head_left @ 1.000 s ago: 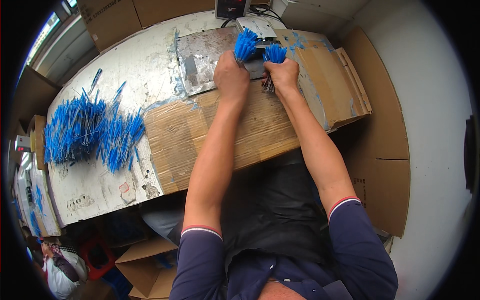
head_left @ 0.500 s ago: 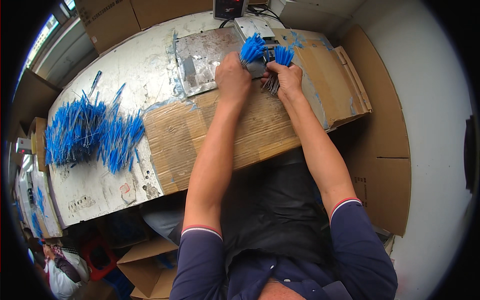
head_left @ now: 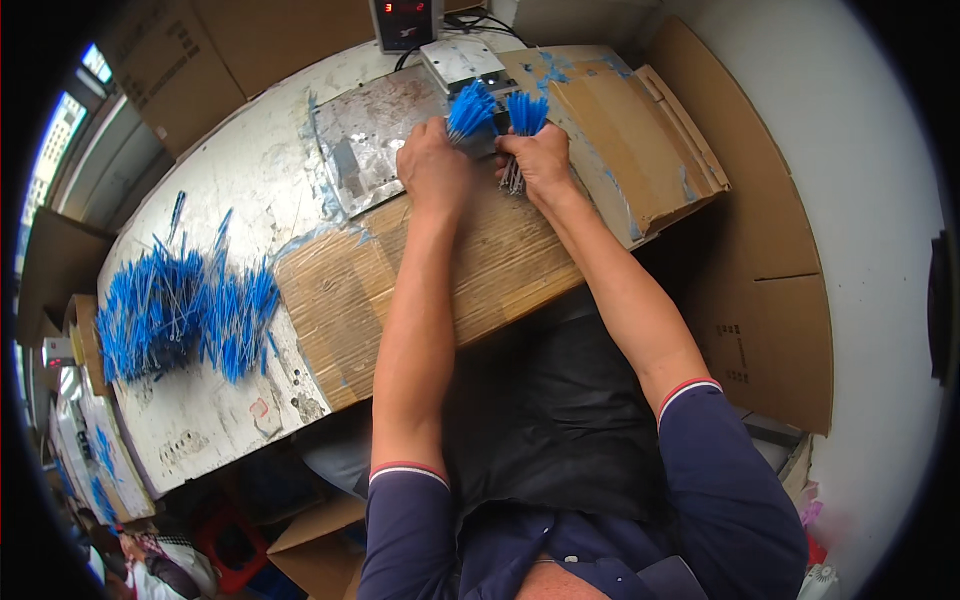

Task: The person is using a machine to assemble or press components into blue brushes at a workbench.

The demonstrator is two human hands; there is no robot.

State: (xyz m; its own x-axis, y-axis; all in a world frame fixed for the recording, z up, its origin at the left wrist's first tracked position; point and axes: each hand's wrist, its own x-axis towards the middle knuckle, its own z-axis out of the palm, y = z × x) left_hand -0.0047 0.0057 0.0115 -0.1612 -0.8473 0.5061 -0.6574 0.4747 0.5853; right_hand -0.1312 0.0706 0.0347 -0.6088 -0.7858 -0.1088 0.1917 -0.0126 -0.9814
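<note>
My left hand (head_left: 434, 170) is closed round a bundle of thin blue-tipped wires (head_left: 471, 107), blue ends up and fanned out. Close beside it, my right hand (head_left: 539, 160) grips a second bundle of blue-tipped wires (head_left: 527, 114); their bare metal ends hang below the fingers. Both bundles are apart, just in front of a small metal fixture (head_left: 462, 63) at the back of the bench. The left fingertips are partly hidden behind the hand. A large loose pile of the same blue-tipped wires (head_left: 150, 310) lies on the bench to the left.
A metal plate (head_left: 360, 140) and taped cardboard (head_left: 330, 290) cover part of the white bench (head_left: 230, 420). Behind the fixture stands a black box with a red display (head_left: 408, 22) and cables. A cardboard piece (head_left: 620, 130) lies right, beside a wall. A person (head_left: 160, 570) is at lower left.
The whole view has shifted, so the bench sits differently in the picture. Both hands keep hold of their bundles near the fixture, with little visible movement against the bench.
</note>
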